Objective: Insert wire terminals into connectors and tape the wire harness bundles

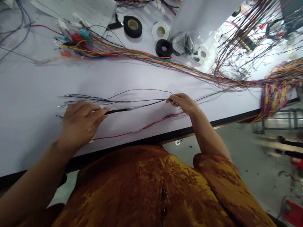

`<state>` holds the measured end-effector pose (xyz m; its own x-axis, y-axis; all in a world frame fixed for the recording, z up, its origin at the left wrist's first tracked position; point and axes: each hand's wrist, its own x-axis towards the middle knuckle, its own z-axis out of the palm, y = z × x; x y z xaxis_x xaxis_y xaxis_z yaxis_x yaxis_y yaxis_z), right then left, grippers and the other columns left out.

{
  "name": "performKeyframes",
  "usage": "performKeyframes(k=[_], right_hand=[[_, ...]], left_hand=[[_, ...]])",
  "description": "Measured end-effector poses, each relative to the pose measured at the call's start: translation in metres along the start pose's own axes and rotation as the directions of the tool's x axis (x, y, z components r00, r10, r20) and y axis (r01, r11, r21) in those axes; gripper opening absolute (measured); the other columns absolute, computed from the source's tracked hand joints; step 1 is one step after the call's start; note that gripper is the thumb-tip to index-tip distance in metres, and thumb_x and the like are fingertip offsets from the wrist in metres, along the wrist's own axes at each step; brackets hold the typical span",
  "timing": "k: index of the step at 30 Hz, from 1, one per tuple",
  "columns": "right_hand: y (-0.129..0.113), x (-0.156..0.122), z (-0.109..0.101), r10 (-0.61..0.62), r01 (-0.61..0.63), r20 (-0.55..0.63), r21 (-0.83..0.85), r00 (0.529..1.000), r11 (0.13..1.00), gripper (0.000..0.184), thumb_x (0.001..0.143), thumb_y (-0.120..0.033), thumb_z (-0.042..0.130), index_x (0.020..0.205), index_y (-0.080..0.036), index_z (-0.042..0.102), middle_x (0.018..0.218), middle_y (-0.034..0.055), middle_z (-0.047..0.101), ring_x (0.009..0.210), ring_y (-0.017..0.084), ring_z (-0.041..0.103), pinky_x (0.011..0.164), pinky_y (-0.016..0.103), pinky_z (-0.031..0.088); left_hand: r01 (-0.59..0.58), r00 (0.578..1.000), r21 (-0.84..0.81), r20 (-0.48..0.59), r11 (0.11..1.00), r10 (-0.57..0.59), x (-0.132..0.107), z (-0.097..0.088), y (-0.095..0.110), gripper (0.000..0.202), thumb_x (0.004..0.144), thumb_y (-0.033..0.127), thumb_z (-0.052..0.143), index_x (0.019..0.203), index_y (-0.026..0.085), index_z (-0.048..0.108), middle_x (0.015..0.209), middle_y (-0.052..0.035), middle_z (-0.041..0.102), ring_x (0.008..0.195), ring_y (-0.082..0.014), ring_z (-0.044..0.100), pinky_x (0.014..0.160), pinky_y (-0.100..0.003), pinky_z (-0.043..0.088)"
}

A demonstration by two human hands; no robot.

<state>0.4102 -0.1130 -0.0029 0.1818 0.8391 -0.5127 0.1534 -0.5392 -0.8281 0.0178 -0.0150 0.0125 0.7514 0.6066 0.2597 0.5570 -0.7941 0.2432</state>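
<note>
Thin black wires (151, 100) stretch across the white table between my two hands. My left hand (80, 122) is closed on the black-sleeved part (116, 111) of the wires, thumb and fingers pinching it. Loose wire ends with small metal tips (67, 95) stick out beyond that hand on the left. My right hand (182, 103) pinches the black wires at their other end, and they run on past it to the right. Below them lies a red wire (122, 135), partly behind my left hand, which runs to pinkish strands by my right wrist.
A long bundle of coloured wires (139, 54) with connectors (79, 38) crosses the table behind my hands. Black tape rolls (133, 26) and a white roll (161, 30) stand beyond it, near a plastic bag (189, 46). More wires (277, 96) hang over the table's right edge.
</note>
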Motion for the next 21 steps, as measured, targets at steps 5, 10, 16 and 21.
performKeyframes(k=[5,10,16,21], right_hand=[[0.004,-0.001,-0.002,-0.02,0.027,-0.058,0.115,0.998,0.993,0.026,0.084,-0.042,0.064,0.083,-0.018,0.072,0.067,0.0008,0.056,0.055,0.008,0.04,0.05,0.025,0.029],[0.005,-0.009,-0.005,-0.166,0.184,0.15,-0.113,0.975,0.976,0.02,0.082,-0.037,0.066,0.091,-0.02,0.073,0.076,-0.0004,0.06,0.067,0.01,0.047,0.062,0.025,0.038],[0.012,-0.011,0.011,-0.394,0.38,0.045,-0.386,0.918,0.84,0.017,0.085,-0.036,0.064,0.084,-0.021,0.073,0.08,0.0023,0.063,0.074,0.015,0.053,0.072,0.029,0.043],[0.017,-0.015,0.014,-0.384,0.366,-0.025,-0.254,0.923,0.895,0.033,0.086,-0.053,0.062,0.085,-0.022,0.074,0.074,0.0017,0.061,0.075,0.016,0.055,0.07,0.03,0.044]], left_hand=[[0.019,1.0,-0.042,0.021,0.999,-0.018,-0.005,0.005,0.001,0.027,0.097,0.036,0.049,0.114,0.029,0.069,0.091,-0.004,0.07,0.087,-0.0235,0.059,0.083,-0.038,0.044],[0.173,0.985,-0.162,0.035,0.971,-0.17,0.015,0.001,-0.005,0.031,0.1,0.039,0.043,0.109,0.025,0.07,0.094,-0.0035,0.067,0.091,-0.0188,0.06,0.083,-0.031,0.047],[0.24,0.962,-0.134,0.168,0.961,-0.217,0.042,0.019,-0.032,0.041,0.098,0.045,0.041,0.096,0.018,0.072,0.086,-0.0021,0.067,0.08,-0.0159,0.058,0.073,-0.027,0.043],[0.24,0.941,-0.177,0.283,0.954,-0.185,0.037,0.033,-0.034,0.043,0.097,0.046,0.04,0.097,0.019,0.073,0.092,-0.0023,0.073,0.083,-0.0169,0.061,0.074,-0.028,0.044]])
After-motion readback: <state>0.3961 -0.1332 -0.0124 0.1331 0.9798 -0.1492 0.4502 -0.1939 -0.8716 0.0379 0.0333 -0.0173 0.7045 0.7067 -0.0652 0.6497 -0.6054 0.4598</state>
